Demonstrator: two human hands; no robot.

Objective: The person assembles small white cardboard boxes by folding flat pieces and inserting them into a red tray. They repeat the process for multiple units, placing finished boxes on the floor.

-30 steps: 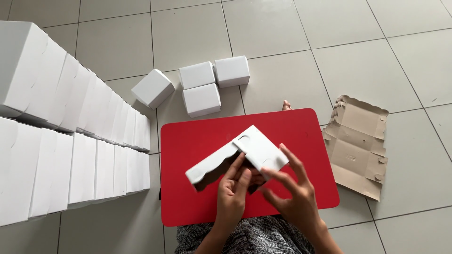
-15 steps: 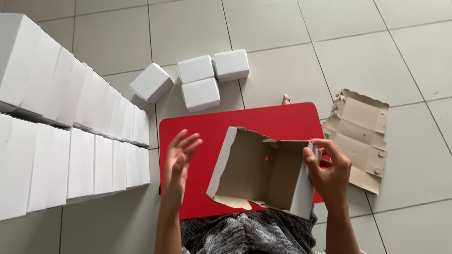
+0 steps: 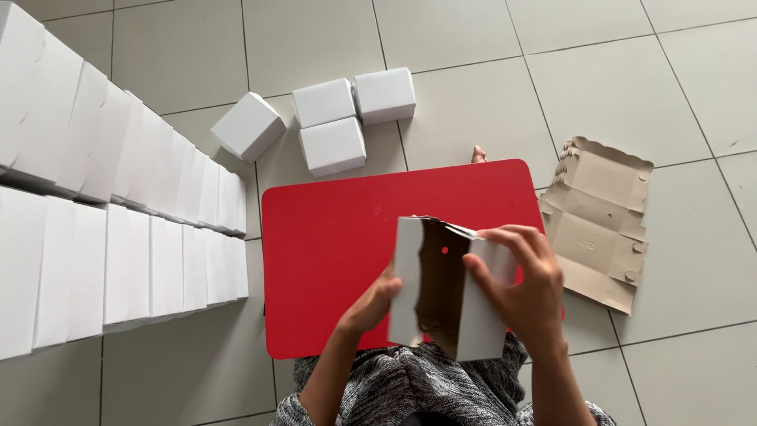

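Overhead view from a head-worn camera, looking down at a tiled floor [image 3: 489, 110]. Held in both hands above a red board [image 3: 331, 260]: a half-folded cardboard box [image 3: 445, 288], white outside, brown inside, open side facing up. Left hand [image 3: 377, 301] pressed against the box's left wall, fingers mostly hidden behind it, so no telling whether spread or together. Right hand [image 3: 524, 288] clamped over the right wall, fingers close together and curled onto the panel. Seemingly mid-assembly: walls raised, flaps not yet closed. Beyond the board, four finished small white boxes [image 3: 331, 118] in a loose cluster. Along the left edge, two long rows of white boxes [image 3: 118, 237] standing side by side, apparently completed. To the right of the board, a flat unfolded blank [image 3: 599, 221], brown side up, untouched and waiting to be folded.
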